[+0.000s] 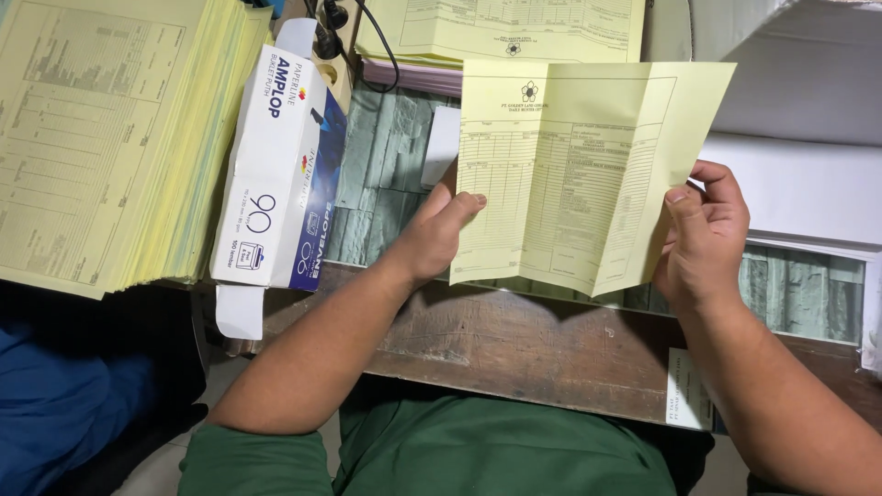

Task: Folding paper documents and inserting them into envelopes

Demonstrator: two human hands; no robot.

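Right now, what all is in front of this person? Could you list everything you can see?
Form sheet: one, pale yellow, creased, held up between both hands.
Paper stack: one tall pile, yellow, far left.
Second paper stack: one, yellow, top middle.
Envelope box: one, white and blue, flap open, beside the tall pile.
Cables: black, top middle.
Desk: wooden edge, green patterned top.
White object: one, right, unclear.
Left hand: holds the sheet's left edge.
Right hand: holds the right edge.

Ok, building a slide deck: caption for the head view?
Both hands, left hand and right hand, hold a folded yellow form above a desk.
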